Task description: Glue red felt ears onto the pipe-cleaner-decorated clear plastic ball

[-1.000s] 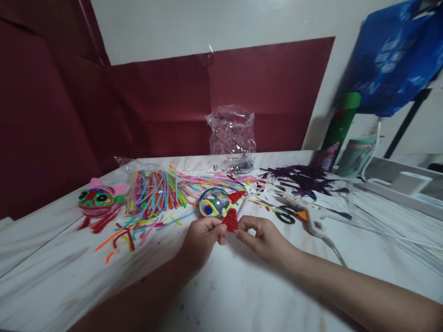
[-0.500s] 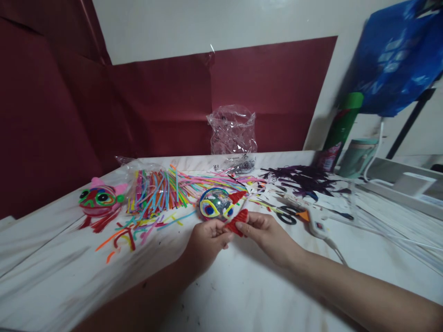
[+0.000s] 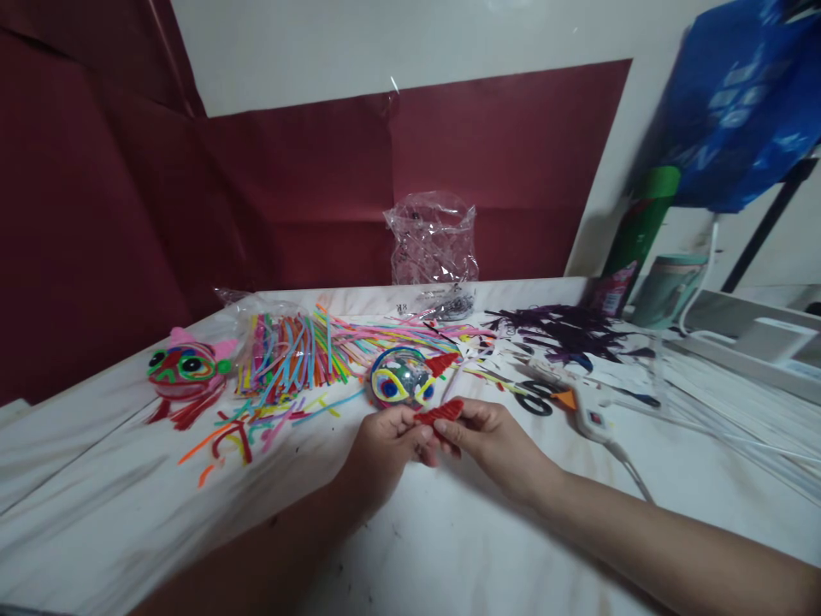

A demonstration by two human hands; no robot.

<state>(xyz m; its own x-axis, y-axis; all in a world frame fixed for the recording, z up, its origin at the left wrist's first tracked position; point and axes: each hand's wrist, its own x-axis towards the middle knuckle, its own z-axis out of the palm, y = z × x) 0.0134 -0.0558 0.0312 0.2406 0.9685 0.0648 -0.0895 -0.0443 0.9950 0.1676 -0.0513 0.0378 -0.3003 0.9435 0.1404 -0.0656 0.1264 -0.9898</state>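
Between my two hands is a small red fuzzy piece (image 3: 442, 412), which looks made of pipe cleaner. My left hand (image 3: 392, 441) pinches its left end, and my right hand (image 3: 484, 435) grips its right side with thumb and fingers. Just behind them sits a clear round ball (image 3: 405, 374) with yellow-and-blue eyes and a red fin-like piece (image 3: 441, 364) on its upper right. Scissors with black handles (image 3: 534, 399) and a glue gun (image 3: 593, 419) with an orange tip lie right of my right hand.
At left stands a pink-and-red decorated ball (image 3: 186, 368). Pipe cleaners (image 3: 292, 351) in many colours lie in a plastic bag, with cut scraps (image 3: 234, 438) in front. Dark purple strips (image 3: 564, 329) are heaped at back right, near a green cup (image 3: 667, 291). A clear bag (image 3: 433, 244) stands behind.
The red piece has turned in my fingers, from standing up to lying flatter and narrower in view. Both hands stay nearly in place.
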